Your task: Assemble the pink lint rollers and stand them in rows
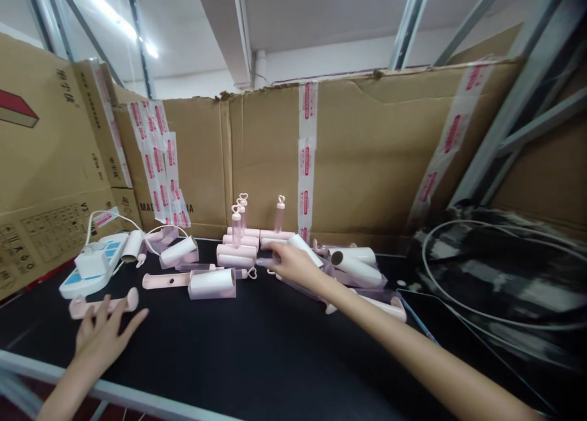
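Note:
My left hand [99, 332] rests at the front left with its fingers spread over a pale pink holder [87, 308] with raised round ends; they touch it without closing around it. My right hand [290, 263] reaches into the middle group of parts, its thumb and index finger apart beside a white roll [236, 260] set in a pink holder. Whether a fingertip touches anything there is blurred. Behind stand clear pink tubes [236, 228] topped with heart-shaped loops. A long pink strip [166, 280] lies beside a white roll in a clear cover [212, 282].
More white rolls [360, 268] and pink parts lie heaped right of my right hand. A white power strip [103, 265] with a plugged-in adapter and cable is at left. Cardboard walls [367, 158] enclose the back. A coiled white cable [426, 250] lies at right; a metal rail [137, 398] edges the front.

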The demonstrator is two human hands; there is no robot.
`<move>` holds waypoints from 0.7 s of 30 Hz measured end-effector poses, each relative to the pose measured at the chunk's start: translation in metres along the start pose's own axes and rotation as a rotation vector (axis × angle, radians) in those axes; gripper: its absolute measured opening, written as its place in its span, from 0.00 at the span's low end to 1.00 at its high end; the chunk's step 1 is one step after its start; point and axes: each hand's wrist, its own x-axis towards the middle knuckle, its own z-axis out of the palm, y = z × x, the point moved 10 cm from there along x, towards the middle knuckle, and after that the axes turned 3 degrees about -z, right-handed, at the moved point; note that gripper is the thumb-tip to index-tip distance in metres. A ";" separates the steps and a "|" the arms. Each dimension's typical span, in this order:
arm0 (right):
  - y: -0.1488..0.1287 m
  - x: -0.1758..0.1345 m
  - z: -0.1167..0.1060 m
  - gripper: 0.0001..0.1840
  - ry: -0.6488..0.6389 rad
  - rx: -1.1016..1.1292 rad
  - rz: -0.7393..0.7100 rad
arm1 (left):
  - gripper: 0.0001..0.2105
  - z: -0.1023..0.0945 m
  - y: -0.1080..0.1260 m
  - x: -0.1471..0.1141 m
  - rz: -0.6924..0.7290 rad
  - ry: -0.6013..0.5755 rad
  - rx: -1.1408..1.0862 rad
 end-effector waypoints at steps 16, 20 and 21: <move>0.020 0.054 0.061 0.15 -0.224 0.141 0.140 | 0.49 -0.019 0.094 0.005 0.045 0.240 -0.112; 0.025 0.050 0.058 0.15 -0.173 0.186 0.144 | 0.34 -0.016 0.188 -0.024 0.568 0.174 -0.108; 0.025 0.048 0.057 0.15 -0.156 0.198 0.139 | 0.32 -0.011 0.203 -0.026 0.631 0.143 -0.098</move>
